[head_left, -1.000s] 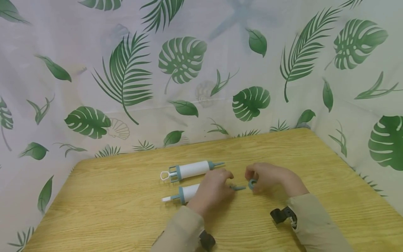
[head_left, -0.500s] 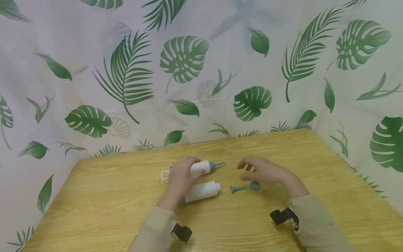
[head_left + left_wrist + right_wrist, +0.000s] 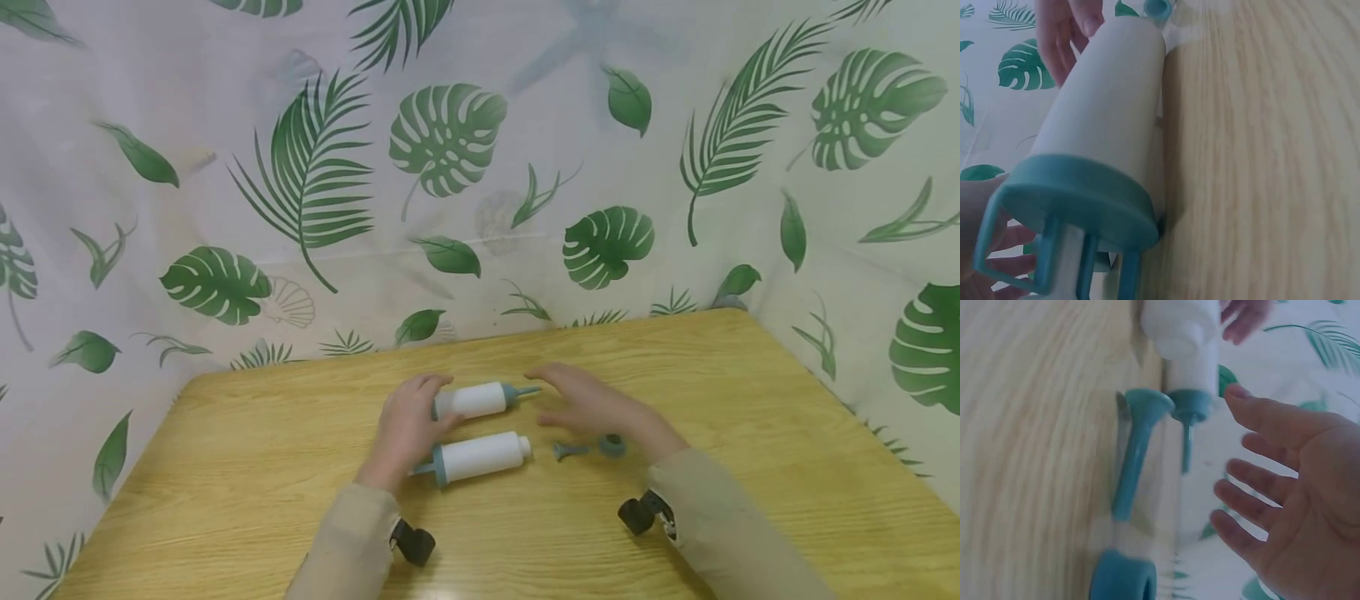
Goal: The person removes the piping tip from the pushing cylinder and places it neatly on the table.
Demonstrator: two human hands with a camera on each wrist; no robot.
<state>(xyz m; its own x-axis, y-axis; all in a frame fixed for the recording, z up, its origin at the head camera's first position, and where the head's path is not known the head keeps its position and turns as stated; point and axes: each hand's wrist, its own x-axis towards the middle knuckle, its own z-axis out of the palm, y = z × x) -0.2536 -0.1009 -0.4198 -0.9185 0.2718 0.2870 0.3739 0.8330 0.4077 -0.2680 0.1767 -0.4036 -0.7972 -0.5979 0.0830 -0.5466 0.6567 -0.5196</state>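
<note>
"While the L hand (image 3: 408, 425) is at the far tube (image 3: 480, 400), is it gripping?"

"Can't tell re contact. Fingers & thumb are spread either side of the tube's rear end."

"& the R hand (image 3: 588, 406)?"

"Spread too, holding nothing, nr the tip of that tube's teal nozzle (image 3: 528, 391)."

"Which way's it pointing?"

"Lying on the counter (image 3: 240, 467), long axis approx L–R. Nozzle to the person's right, that end angled slightly away."

"Near tube (image 3: 483, 456)?"

"Just this side, approx parallel. Bare neck (image 3: 526, 447) faces right; teal flange (image 3: 440, 465) & rear stem (image 3: 423, 469) left."

"Loose bits?"

"Teal spout (image 3: 573, 451), R of the neck, apart from it. Flared end toward the neck, thin end toward the teal ring (image 3: 612, 447). Ring's just past it, w/ a gap, close to the R wrist."
</note>
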